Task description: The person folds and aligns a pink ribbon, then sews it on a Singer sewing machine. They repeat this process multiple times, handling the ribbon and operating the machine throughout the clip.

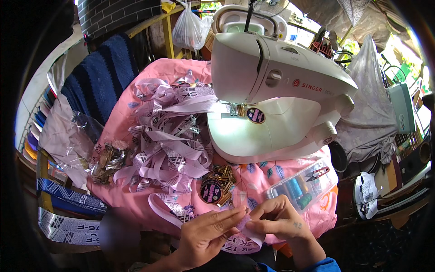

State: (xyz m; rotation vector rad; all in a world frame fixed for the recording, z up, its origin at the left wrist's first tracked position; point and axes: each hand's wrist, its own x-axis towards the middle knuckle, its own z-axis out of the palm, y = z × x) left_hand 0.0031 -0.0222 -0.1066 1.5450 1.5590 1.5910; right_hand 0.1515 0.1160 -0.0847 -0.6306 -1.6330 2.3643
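Near the front edge of the cloth, my left hand [206, 235] and my right hand [281, 217] meet around the end of a lilac printed ribbon [246, 245]. The fingertips of both hands pinch a small part of it. Below my fingers the ribbon hangs in a loop. A tiny brownish spot shows at the pinch, too small to name. Just beyond the hands lies a heap of gold metal clips [223, 176], with a round dark sticker-topped disc [211, 191] beside it. A long tangle of the same ribbon [170, 156] covers the table's left and centre.
A white sewing machine [299, 77] stands at the back, lamp lit, ribbon under its needle. To the right, a clear plastic box [276, 189] holds thread spools, with small red-handled snips [318, 174] on top. Pink patterned cloth [122, 204] covers the table. A bag of metal parts [111, 158] lies left.
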